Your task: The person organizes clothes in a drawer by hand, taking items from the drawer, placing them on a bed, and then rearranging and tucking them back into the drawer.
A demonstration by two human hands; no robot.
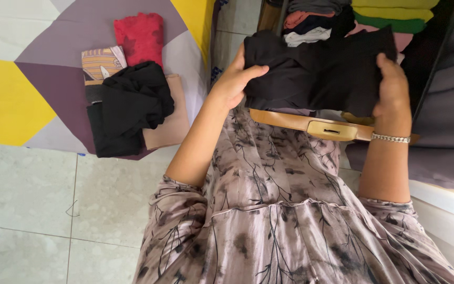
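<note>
A folded black garment (316, 71) is held flat between both hands above an open wooden drawer (311, 123). My left hand (235, 79) grips its left edge, thumb on top. My right hand (392, 89), a silver bracelet on the wrist, clasps its right edge. Behind the garment lie stacked folded clothes (311, 23) in grey, orange, dark blue and white, with yellow, green and pink folded pieces (395, 13) beside them.
On the bed (22, 79) at the left, covered in a purple, yellow and grey sheet, lie a crumpled black garment (130, 105), a red one (140, 37), a striped one (101, 63) and a beige one (174, 126). Pale floor tiles (53, 210) run below.
</note>
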